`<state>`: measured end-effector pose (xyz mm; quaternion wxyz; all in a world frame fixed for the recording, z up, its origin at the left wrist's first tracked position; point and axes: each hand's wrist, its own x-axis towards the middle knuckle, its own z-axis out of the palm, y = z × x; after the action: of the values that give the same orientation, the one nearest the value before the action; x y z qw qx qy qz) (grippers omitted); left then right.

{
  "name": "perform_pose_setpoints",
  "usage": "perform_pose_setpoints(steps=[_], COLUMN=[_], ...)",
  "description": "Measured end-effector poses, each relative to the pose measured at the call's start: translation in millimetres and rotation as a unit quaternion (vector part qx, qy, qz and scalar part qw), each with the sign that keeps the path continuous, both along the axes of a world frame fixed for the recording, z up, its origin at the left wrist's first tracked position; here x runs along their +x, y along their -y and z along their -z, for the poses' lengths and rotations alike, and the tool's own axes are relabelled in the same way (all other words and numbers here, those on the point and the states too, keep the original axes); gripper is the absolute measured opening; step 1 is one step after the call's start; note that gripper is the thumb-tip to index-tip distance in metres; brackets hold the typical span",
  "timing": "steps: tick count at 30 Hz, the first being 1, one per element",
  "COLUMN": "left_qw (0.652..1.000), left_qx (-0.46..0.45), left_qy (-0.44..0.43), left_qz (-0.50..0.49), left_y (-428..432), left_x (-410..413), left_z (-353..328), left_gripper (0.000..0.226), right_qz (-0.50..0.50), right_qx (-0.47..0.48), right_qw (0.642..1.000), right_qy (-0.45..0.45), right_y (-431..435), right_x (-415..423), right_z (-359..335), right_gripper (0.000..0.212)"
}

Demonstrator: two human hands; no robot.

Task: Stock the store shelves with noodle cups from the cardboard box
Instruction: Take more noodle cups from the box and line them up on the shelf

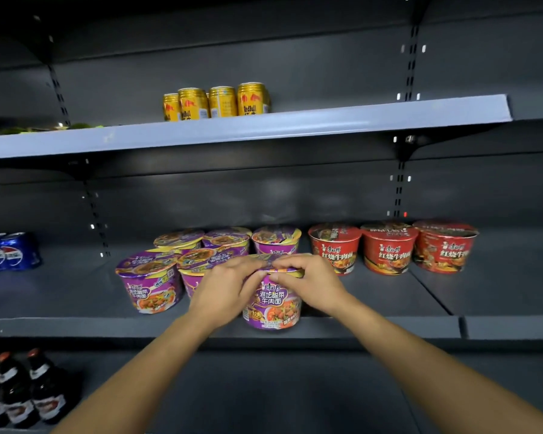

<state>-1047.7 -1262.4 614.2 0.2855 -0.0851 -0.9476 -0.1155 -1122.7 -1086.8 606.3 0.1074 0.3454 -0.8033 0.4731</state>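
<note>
A purple noodle cup (273, 303) stands upright at the front edge of the middle shelf (76, 325). My left hand (229, 285) grips its rim from the left, and my right hand (308, 283) grips the rim from the right, fingers curled over the lid. Several more purple cups (152, 278) stand behind and to the left. Three red noodle cups (389, 247) line up at the right rear of the same shelf. The cardboard box is out of view.
Gold drink cans (220, 101) stand on the upper shelf (264, 126). Blue cola cans (10, 250) sit at the far left of the middle shelf. Dark bottles (19, 389) stand on the lower shelf at bottom left. Bare shelf lies in front of the red cups.
</note>
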Motion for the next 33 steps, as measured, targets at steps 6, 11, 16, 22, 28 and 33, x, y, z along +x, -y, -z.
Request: perform_pose_setpoints(steps=[6,11,16,22,28,33], left_qw=[0.999,0.999,0.992,0.986,0.984,0.984], left_qx=[0.006,0.010,-0.072,-0.121,-0.071,-0.061], left_qy=[0.038,0.048,0.034,0.045,0.111,0.120], left_qz=[0.017,0.008,-0.101,-0.109,-0.119,-0.117], left_y=[8,13,19,29,29,30], left_x=[-24,-35,-40,-47,-50,-51], left_z=[17,23,19,16,23,21], left_gripper=[0.050,0.036,0.052,0.085,0.076,0.073], right_qz=[0.015,0.015,0.020,0.019,0.023,0.024], right_qx=[0.047,0.067,0.072,0.101,0.111,0.112], right_qw=[0.999,0.997,0.996,0.993,0.992,0.991], right_qy=[-0.023,-0.040,-0.048,-0.061,-0.062,-0.069], right_y=[1,9,13,16,16,18], right_x=[-21,-31,-39,-46,-49,-52], right_z=[12,15,17,22,26,28], right_gripper=[0.040,0.042,0.042,0.044,0.044,0.044])
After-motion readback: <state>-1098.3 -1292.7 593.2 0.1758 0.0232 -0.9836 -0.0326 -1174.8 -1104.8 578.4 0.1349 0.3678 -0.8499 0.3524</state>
